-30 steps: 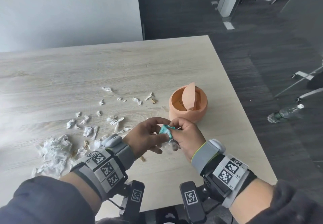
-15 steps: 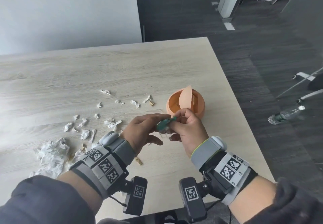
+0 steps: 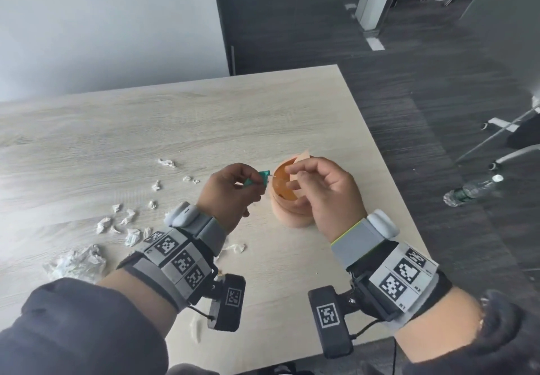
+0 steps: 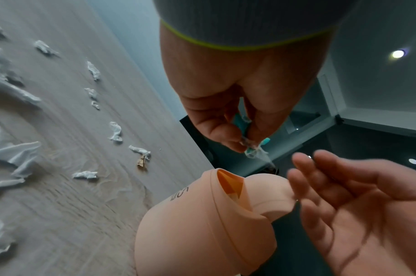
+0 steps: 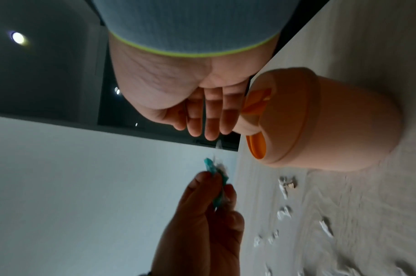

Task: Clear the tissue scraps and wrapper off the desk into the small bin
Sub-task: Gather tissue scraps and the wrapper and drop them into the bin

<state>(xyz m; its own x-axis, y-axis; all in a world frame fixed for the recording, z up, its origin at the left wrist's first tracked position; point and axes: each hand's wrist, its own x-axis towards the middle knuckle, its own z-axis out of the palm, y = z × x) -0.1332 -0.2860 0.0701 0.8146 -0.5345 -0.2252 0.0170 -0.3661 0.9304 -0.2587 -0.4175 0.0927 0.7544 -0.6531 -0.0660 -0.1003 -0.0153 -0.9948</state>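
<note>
Teal wrapper [image 3: 257,181], peach bin [image 3: 292,214], white tissue scraps [image 3: 131,235], pale woodgrain desk [image 3: 117,129]

Pale wood-grain counter [image 3: 204,117] set against a plain white wall [image 3: 102,24]. Dark glass partition [image 3: 292,18] behind. Dark grey plank floor [image 3: 438,111] to the right; clear plastic bottle [image 3: 472,189] lying on it; chair base [image 3: 502,138] nearby. Recessed ceiling light [image 4: 397,54] on.

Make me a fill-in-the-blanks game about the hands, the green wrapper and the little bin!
1. The teal wrapper is pinched by the ____ hand.
2. The right hand hovers over the small ____, holding nothing.
3. The bin's swing lid is tilted ____.
4. White tissue scraps lie on the desk to the ____ of the bin.

Missing words: left; bin; open; left
</note>
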